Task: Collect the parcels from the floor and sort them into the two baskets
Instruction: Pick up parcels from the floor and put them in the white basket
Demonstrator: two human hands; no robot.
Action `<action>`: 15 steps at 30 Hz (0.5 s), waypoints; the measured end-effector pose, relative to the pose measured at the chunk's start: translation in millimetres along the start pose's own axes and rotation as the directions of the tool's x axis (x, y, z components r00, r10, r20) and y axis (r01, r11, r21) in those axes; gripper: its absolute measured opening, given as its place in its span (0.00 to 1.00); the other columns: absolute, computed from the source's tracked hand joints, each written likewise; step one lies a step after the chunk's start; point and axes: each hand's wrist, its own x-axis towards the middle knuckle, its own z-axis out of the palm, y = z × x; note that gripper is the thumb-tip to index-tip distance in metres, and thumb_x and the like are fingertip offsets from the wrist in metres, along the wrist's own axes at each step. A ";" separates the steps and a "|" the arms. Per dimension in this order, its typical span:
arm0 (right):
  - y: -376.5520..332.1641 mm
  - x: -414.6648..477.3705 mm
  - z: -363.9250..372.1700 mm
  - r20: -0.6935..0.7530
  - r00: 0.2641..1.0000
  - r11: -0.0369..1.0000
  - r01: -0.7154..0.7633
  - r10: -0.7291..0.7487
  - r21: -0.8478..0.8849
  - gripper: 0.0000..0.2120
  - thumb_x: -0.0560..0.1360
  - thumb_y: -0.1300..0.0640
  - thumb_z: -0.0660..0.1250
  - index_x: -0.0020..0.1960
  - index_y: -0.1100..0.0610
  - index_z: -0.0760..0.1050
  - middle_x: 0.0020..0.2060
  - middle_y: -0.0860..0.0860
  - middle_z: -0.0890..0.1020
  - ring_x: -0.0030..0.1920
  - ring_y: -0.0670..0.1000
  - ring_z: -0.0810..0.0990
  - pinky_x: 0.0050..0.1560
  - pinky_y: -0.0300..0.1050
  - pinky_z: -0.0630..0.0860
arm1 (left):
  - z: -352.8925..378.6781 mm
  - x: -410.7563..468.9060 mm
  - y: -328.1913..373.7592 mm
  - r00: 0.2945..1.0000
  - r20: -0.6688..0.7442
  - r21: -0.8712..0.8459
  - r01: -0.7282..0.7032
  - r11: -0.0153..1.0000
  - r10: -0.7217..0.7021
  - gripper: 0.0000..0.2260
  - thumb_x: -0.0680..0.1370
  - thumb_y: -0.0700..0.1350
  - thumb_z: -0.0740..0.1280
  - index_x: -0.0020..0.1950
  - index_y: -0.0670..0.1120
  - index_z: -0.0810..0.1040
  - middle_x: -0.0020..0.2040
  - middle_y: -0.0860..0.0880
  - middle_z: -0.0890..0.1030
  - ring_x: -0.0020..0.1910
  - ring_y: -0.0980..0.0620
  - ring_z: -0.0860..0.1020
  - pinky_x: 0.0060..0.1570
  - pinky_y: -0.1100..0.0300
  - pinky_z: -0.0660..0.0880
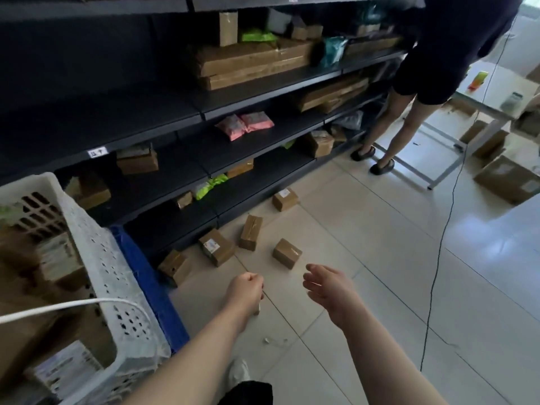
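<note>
Several brown cardboard parcels lie on the tiled floor by the shelving: one nearest my hands [287, 253], an upright one [250, 232], one with a white label [216, 247], one at the blue basket's end [174, 266], and a far one [285, 199]. A white perforated basket [99, 267] at the left holds boxes; a blue basket [146, 285] sits beside it. My left hand [245, 290] is curled and holds nothing I can see. My right hand [327, 287] has relaxed fingers and is empty, a short way from the nearest parcel.
Dark shelving [204, 106] with boxes and bags runs along the left. A person [432, 68] stands at its far end. A black cable [438, 258] trails over the floor on the right, near a white table frame [420, 171] and large cartons [508, 182].
</note>
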 end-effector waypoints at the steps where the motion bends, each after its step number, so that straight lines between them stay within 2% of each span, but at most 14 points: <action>1: -7.5 16.1 0.7 0.000 1.000 1.000 -0.018 0.018 -0.006 0.10 0.80 0.60 0.61 0.58 0.61 0.77 0.45 0.55 0.79 0.47 0.53 0.77 0.52 0.48 0.72 | 2.2 13.6 7.0 1.000 -0.010 0.002 0.022 1.000 -0.022 0.08 0.79 0.40 0.59 0.42 0.43 0.75 0.37 0.44 0.76 0.37 0.48 0.72 0.32 0.61 0.67; 3: -20.0 45.5 1.1 -0.004 0.998 0.997 -0.069 0.069 -0.026 0.12 0.80 0.60 0.61 0.59 0.63 0.77 0.45 0.55 0.79 0.46 0.53 0.77 0.50 0.47 0.72 | 4.8 38.5 19.2 0.997 -0.035 0.020 0.064 0.998 -0.063 0.08 0.79 0.41 0.60 0.42 0.42 0.75 0.37 0.43 0.76 0.36 0.47 0.73 0.33 0.59 0.68; 5: -32.1 72.7 2.8 -0.005 0.994 0.994 -0.109 0.109 -0.031 0.14 0.79 0.60 0.62 0.61 0.66 0.76 0.43 0.55 0.78 0.45 0.53 0.75 0.49 0.48 0.74 | 7.2 65.3 27.8 0.994 -0.055 0.043 0.095 0.995 -0.092 0.09 0.79 0.43 0.61 0.41 0.41 0.76 0.38 0.40 0.79 0.38 0.44 0.76 0.39 0.54 0.74; 7: -45.0 105.2 5.6 -0.005 0.989 0.989 -0.146 0.146 -0.034 0.14 0.79 0.61 0.63 0.60 0.69 0.74 0.42 0.55 0.77 0.45 0.53 0.73 0.58 0.55 0.76 | 13.0 98.1 35.4 0.989 -0.067 0.038 0.135 0.990 -0.132 0.11 0.78 0.43 0.61 0.38 0.41 0.76 0.39 0.38 0.81 0.39 0.43 0.78 0.39 0.54 0.74; 8: -49.8 120.6 7.0 -0.002 0.987 0.986 -0.162 0.162 -0.045 0.14 0.79 0.61 0.63 0.59 0.69 0.74 0.42 0.55 0.77 0.45 0.53 0.73 0.64 0.58 0.73 | 16.0 113.9 37.8 0.986 -0.079 0.035 0.153 0.988 -0.150 0.11 0.77 0.43 0.61 0.36 0.41 0.75 0.38 0.39 0.80 0.38 0.44 0.78 0.39 0.55 0.73; 10: -54.3 151.2 8.7 0.014 0.982 0.980 -0.188 0.189 -0.062 0.11 0.79 0.60 0.63 0.58 0.65 0.77 0.43 0.55 0.77 0.46 0.53 0.74 0.67 0.58 0.70 | 21.4 141.8 42.9 0.979 -0.101 0.034 0.184 0.982 -0.179 0.11 0.77 0.42 0.61 0.35 0.42 0.75 0.37 0.40 0.80 0.37 0.45 0.77 0.39 0.56 0.71; 11: -53.9 167.0 9.5 0.024 0.979 0.977 -0.203 0.205 -0.070 0.10 0.79 0.60 0.64 0.57 0.63 0.78 0.43 0.55 0.77 0.46 0.52 0.74 0.64 0.56 0.73 | 23.8 155.3 43.6 0.975 -0.108 0.031 0.200 0.979 -0.195 0.11 0.77 0.42 0.60 0.36 0.42 0.75 0.36 0.40 0.79 0.37 0.46 0.76 0.39 0.57 0.70; 12: -52.1 184.3 10.3 0.034 0.975 0.973 -0.218 0.221 -0.078 0.09 0.79 0.59 0.64 0.56 0.62 0.78 0.42 0.54 0.77 0.45 0.52 0.74 0.58 0.52 0.76 | 26.0 169.8 43.3 0.970 -0.119 0.018 0.213 0.977 -0.210 0.10 0.77 0.42 0.60 0.36 0.42 0.75 0.36 0.41 0.79 0.37 0.46 0.76 0.40 0.56 0.71; 13: -50.2 201.9 11.8 0.048 0.970 0.968 -0.235 0.239 -0.084 0.10 0.79 0.60 0.64 0.55 0.65 0.78 0.41 0.55 0.75 0.43 0.52 0.72 0.48 0.47 0.75 | 27.8 184.5 42.6 0.966 -0.135 0.004 0.223 0.975 -0.220 0.10 0.76 0.42 0.60 0.36 0.41 0.75 0.36 0.40 0.80 0.38 0.45 0.77 0.40 0.56 0.72; 15: -42.7 242.2 15.6 0.081 0.954 0.952 -0.278 0.290 -0.125 0.14 0.78 0.66 0.61 0.58 0.76 0.70 0.37 0.54 0.70 0.37 0.50 0.67 0.36 0.41 0.63 | 30.4 216.5 35.7 0.950 -0.178 -0.014 0.260 0.966 -0.258 0.11 0.77 0.42 0.60 0.39 0.39 0.77 0.39 0.39 0.81 0.39 0.43 0.79 0.42 0.53 0.76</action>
